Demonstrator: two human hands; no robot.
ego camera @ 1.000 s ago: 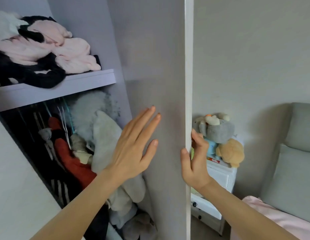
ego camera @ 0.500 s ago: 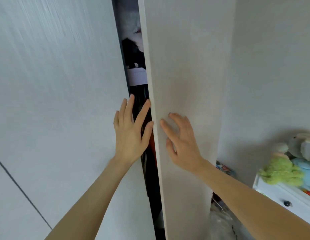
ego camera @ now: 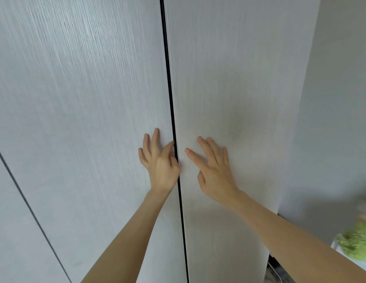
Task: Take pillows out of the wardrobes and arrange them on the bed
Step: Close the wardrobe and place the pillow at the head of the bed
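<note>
A white nightstand (ego camera: 335, 246) peeks in just right of the wardrobe (ego camera: 229, 78), with a fuzzy green plush toy (ego camera: 356, 243) sitting on top.

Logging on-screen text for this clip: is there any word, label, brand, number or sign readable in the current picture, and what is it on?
None: no readable text anywhere in this picture.
The left wardrobe door and right wardrobe door are plain, with no label or handle mark.
The left hand and right hand bear no writing.
The green plush toy at the lower right is blurred; no tag shows.
</note>
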